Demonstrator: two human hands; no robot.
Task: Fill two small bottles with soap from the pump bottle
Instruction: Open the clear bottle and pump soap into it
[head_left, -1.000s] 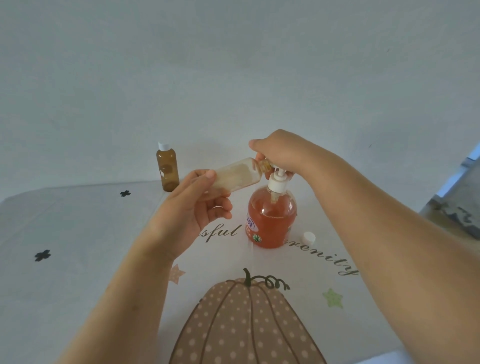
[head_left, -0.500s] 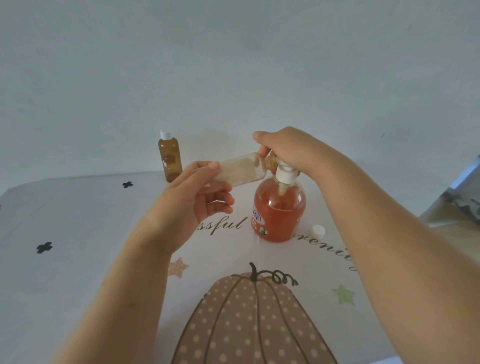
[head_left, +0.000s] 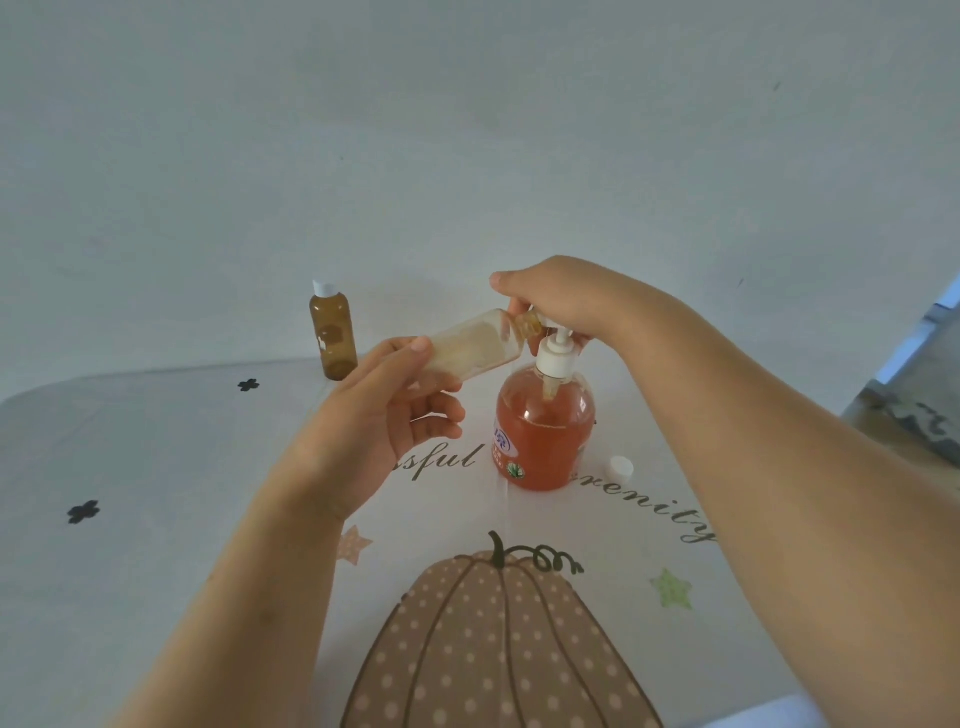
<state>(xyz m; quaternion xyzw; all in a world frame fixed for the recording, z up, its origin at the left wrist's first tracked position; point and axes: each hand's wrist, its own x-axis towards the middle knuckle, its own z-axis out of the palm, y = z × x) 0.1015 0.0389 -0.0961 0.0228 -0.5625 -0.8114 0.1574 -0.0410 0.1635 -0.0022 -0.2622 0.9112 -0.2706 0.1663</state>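
Observation:
An orange soap pump bottle (head_left: 543, 431) stands mid-table on a printed cloth. My right hand (head_left: 558, 296) covers and presses its white pump head, hiding the nozzle. My left hand (head_left: 384, 410) holds a small clear amber bottle (head_left: 475, 348) tilted almost on its side, its open neck up against the pump spout under my right hand. A pale smear of soap coats the inside of this bottle. A second small amber bottle (head_left: 332, 335) with a white cap stands upright at the back left. A loose white cap (head_left: 621, 469) lies right of the pump bottle.
The tablecloth (head_left: 156, 519) carries a dotted pumpkin print at the front, script lettering and small stars. A plain pale wall rises right behind the table. At the far right edge a grey-brown surface (head_left: 919, 421) lies beyond the table.
The view has shifted slightly. Both hands keep their hold at the pump spout, and the pump collar shows a little more below my right hand than before.

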